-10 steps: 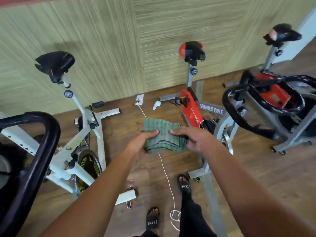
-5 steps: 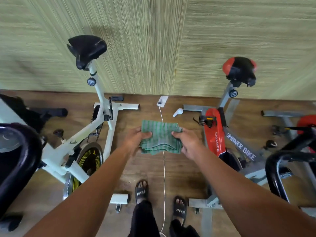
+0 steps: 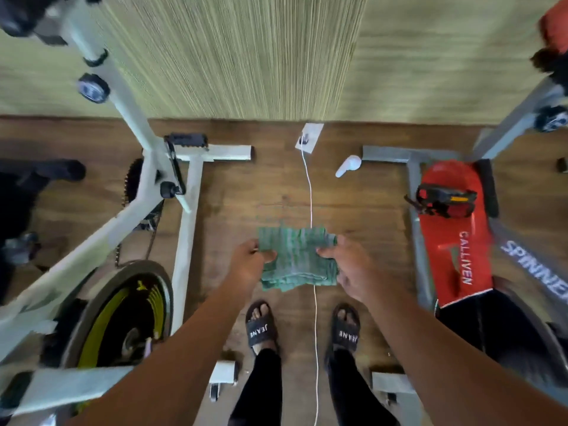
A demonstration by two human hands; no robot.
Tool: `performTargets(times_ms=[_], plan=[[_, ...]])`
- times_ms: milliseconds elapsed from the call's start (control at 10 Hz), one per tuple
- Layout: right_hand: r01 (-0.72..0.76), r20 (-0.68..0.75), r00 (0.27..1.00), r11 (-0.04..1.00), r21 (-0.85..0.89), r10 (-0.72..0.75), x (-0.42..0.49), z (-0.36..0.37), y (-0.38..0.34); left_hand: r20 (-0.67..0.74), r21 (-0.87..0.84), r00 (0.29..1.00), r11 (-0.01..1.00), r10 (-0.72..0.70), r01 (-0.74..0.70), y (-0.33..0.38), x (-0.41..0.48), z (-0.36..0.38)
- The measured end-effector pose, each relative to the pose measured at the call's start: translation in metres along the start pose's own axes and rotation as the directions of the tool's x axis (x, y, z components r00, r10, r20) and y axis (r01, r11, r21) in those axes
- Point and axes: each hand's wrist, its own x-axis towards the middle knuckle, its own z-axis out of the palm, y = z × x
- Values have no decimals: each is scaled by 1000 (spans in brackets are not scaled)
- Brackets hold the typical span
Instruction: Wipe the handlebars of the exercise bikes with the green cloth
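Your view has dropped since half a second ago: both saddles sit nearly out of frame, and your sandals (image 3: pixel 259 329) now stand level, astride the white cable (image 3: pixel 315 333). Above them, your left hand (image 3: pixel 249 265) and right hand (image 3: pixel 353 269) each pinch a side edge of the folded green cloth (image 3: pixel 296 259), held in the air between the white bike (image 3: pixel 147 192) and the red bike (image 3: pixel 451 241). Farther off, the cable reaches a socket (image 3: pixel 309 138) at the wall's foot.

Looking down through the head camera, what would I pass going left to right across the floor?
white bike → left hand → green cloth → right hand → red bike
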Motion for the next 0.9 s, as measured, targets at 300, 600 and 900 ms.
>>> performTargets(times_ms=[300, 600, 900], plan=[[-59, 70, 996, 997, -46, 62, 247, 10, 91, -81, -1, 996, 999, -33, 33, -130, 219, 44], [-40, 67, 997, 991, -127, 48, 374, 2, 133, 39, 81, 999, 997, -20, 17, -193, 339, 54], [209, -75, 955, 834, -511, -285, 475, 30, 120, -126, 527, 987, 850, 96, -15, -191, 461, 73]])
